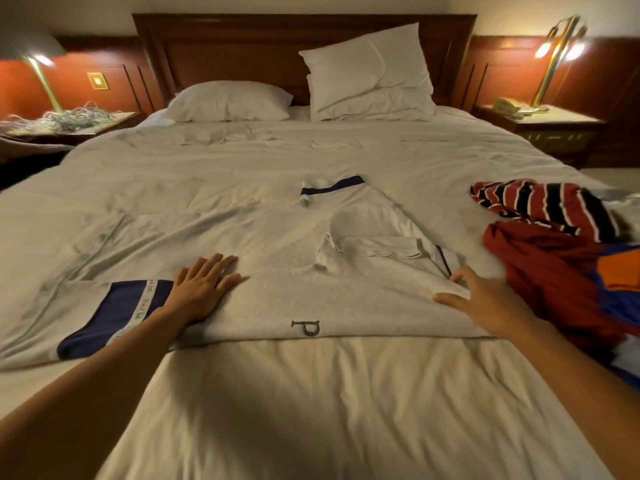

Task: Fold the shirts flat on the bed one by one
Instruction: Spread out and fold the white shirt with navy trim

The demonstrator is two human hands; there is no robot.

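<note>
The bare white sheet of the bed (311,410) fills the near ground, both forearms reaching out over it. Just beyond lies the white shirt (311,282), spread flat across the bed with a dark letter P (306,328) on its near edge. The left hand (201,289) rests palm down on it, fingers straight and spread, holding nothing, beside the navy-banded sleeve (114,317) that stretches out to the left. The right hand (485,299) sits on the shirt's right edge, thumb held wide, fingers bent with their tips on the cloth by a folded-in sleeve (374,249); no fabric is gripped. Touching the right hand's far side is a heap of a dark red shirt (540,271) and a red, black and white striped shirt (547,202). Further on is the white shirt's navy-trimmed collar (332,188), then two white pillows (228,102), one lying flat and one propped (370,74) against the wooden headboard (242,46), with a lit brass lamp (557,46) to the right.
</note>
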